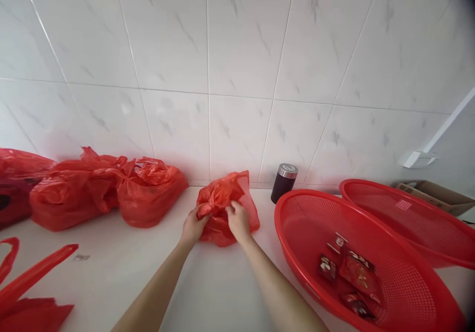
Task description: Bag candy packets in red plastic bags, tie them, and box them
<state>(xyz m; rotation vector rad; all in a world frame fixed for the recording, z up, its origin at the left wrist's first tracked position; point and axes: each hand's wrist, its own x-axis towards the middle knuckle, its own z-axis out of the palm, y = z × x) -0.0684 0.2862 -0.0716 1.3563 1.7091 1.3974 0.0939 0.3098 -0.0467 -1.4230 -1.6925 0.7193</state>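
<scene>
A red plastic bag (227,193) rests on the white table close to the wall, its top gathered and twisted. My left hand (195,227) pinches the gathered plastic on the left side. On the right side, my right hand (237,219) has its fingers closed on the same bag. What the bag contains is hidden by the plastic. To the left sit more filled red plastic bags, one with a bunched top (152,193) and another bag (72,196) beside it.
A large red plastic basket (297,233) on the right holds several small packets (358,272). Behind it are a second red basket (374,193) and a cardboard box (438,193). A dark cup with a silver lid (284,182) stands by the wall. Red bag handles (40,272) lie front left.
</scene>
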